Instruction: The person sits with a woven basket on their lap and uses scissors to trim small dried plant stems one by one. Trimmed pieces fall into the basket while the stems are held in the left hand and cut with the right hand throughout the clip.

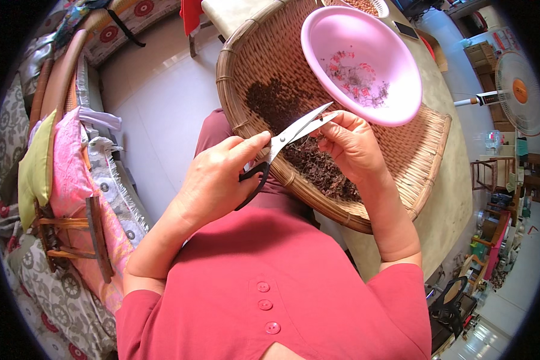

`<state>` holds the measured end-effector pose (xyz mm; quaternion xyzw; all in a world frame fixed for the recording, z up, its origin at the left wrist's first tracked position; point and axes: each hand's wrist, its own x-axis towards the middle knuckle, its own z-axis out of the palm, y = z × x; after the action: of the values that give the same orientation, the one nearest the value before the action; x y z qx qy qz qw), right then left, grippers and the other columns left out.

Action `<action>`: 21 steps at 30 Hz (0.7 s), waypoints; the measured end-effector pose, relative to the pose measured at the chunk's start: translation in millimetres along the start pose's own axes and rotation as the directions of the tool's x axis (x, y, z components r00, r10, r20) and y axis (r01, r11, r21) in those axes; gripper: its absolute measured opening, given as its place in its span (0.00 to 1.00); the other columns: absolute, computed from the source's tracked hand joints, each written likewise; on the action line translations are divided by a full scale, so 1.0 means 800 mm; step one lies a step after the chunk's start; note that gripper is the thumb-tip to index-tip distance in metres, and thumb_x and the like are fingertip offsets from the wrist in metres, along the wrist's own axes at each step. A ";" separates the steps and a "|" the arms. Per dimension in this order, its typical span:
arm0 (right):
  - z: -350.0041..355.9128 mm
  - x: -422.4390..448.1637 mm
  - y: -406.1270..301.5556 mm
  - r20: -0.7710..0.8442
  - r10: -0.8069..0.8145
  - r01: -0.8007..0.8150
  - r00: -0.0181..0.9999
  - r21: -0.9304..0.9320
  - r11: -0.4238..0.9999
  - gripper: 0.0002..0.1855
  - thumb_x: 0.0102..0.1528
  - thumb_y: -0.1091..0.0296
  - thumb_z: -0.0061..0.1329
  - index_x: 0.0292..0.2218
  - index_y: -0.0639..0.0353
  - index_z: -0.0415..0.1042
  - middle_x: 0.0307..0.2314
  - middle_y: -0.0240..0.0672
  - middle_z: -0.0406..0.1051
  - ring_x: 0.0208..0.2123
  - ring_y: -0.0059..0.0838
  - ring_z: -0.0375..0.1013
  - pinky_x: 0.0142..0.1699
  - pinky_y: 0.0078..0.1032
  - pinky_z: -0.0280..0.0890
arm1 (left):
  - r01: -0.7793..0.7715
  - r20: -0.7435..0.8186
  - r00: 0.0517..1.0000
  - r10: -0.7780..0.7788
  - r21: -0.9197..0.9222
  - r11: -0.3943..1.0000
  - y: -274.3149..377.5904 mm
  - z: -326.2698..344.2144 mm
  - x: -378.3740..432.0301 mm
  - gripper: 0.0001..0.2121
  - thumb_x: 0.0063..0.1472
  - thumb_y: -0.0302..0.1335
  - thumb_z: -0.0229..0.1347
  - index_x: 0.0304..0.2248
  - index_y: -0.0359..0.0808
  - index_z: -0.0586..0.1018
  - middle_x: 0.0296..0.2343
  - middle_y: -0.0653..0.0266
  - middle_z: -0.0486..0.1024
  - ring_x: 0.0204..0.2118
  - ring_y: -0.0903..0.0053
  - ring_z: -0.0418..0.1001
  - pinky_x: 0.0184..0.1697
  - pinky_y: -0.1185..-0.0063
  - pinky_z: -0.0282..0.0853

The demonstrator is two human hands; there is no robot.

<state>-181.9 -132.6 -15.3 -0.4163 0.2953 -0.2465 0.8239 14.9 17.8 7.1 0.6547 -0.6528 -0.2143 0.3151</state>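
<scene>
My left hand (220, 175) grips the black handles of a pair of scissors (282, 140), whose blades are slightly apart and point to the upper right. The blade tips reach the fingers of my right hand (348, 141), which pinch a small dark, stringy bit. Beneath both hands lies a woven bamboo winnowing basket (398, 153). It holds a heap of dark brown, root-like dried strands (319, 171) near me and a pile of finer dark pieces (274, 101) farther off. A pink plastic basin (315, 54) rests tilted on the basket, with thin wispy scraps inside.
The basket is partly on a pale table (450, 207). At the table's far side are a small white basket of reddish-brown kernels (364, 5) and a phone (406, 30). A wooden sofa with cushions (67, 166) is at left; a white fan (520, 92) stands at right.
</scene>
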 end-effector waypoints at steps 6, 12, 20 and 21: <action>-0.003 0.001 0.008 0.076 -0.022 0.018 0.997 0.045 0.999 0.06 0.54 0.76 0.47 0.36 0.61 0.70 0.30 0.33 0.73 0.33 0.22 0.73 0.32 0.17 0.68 | -0.028 0.021 0.999 0.029 -0.055 0.998 0.003 0.006 0.007 0.25 0.46 0.21 0.58 0.47 0.36 0.69 0.27 0.56 0.71 0.28 0.63 0.72 0.31 0.73 0.69; -0.006 0.003 0.012 0.103 -0.038 0.030 0.994 0.076 0.997 0.07 0.54 0.76 0.47 0.37 0.61 0.70 0.30 0.33 0.73 0.33 0.22 0.73 0.32 0.16 0.69 | -0.010 0.019 1.000 0.010 -0.020 1.000 0.006 0.011 0.011 0.25 0.45 0.21 0.58 0.47 0.36 0.69 0.28 0.56 0.71 0.29 0.62 0.72 0.32 0.72 0.69; 0.000 0.001 0.012 0.059 0.016 -0.024 0.998 0.140 0.990 0.05 0.55 0.75 0.46 0.35 0.62 0.70 0.27 0.34 0.73 0.25 0.19 0.70 0.31 0.16 0.67 | -0.021 -0.004 1.000 0.022 0.106 0.994 0.018 0.008 0.020 0.27 0.44 0.18 0.57 0.47 0.35 0.69 0.30 0.55 0.71 0.30 0.60 0.72 0.33 0.71 0.70; 0.000 0.001 0.012 0.065 0.021 -0.031 0.998 0.145 0.989 0.05 0.55 0.75 0.46 0.35 0.62 0.70 0.27 0.34 0.73 0.24 0.19 0.70 0.31 0.16 0.67 | -0.020 0.004 1.000 0.019 0.122 0.992 0.019 0.007 0.020 0.27 0.44 0.18 0.57 0.47 0.35 0.69 0.30 0.54 0.71 0.31 0.59 0.72 0.33 0.71 0.69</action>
<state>-179.9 -128.3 -23.7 -0.3587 0.2558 -0.2434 0.8641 0.9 1.7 15.8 0.6660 -0.6715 -0.1719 0.2758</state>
